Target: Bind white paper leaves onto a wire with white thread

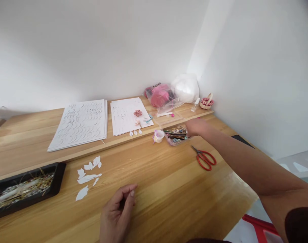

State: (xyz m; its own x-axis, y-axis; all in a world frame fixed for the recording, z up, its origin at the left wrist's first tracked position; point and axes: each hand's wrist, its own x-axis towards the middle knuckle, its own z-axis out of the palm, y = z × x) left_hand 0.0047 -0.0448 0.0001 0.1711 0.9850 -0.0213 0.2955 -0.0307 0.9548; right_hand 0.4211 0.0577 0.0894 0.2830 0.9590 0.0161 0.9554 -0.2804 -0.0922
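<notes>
My left hand (118, 209) rests on the wooden table (154, 189) with its fingers loosely curled in and the thumb against them; nothing shows in it. White leaf-shaped cutouts (86, 179) lie a little beyond it on the left. My right hand (196, 127) reaches to the right end of a clear plastic box (175, 143) filled with spools, beads and thin sticks or wires. Its fingers point away from me and are hidden, so their grip cannot be made out. Red-handled scissors (206, 160) lie below my right forearm. A small white cup (158, 136) with purple ribbon stands left of the box.
A raised ledge (118, 139) along the back bears paper stacks (84, 123), fabric flowers (137, 113), a bag of pink material (160, 96), white stuffing (185, 87), a spray bottle (195, 104) and a small basket (206, 102). A black planter (58, 179) stands at the left.
</notes>
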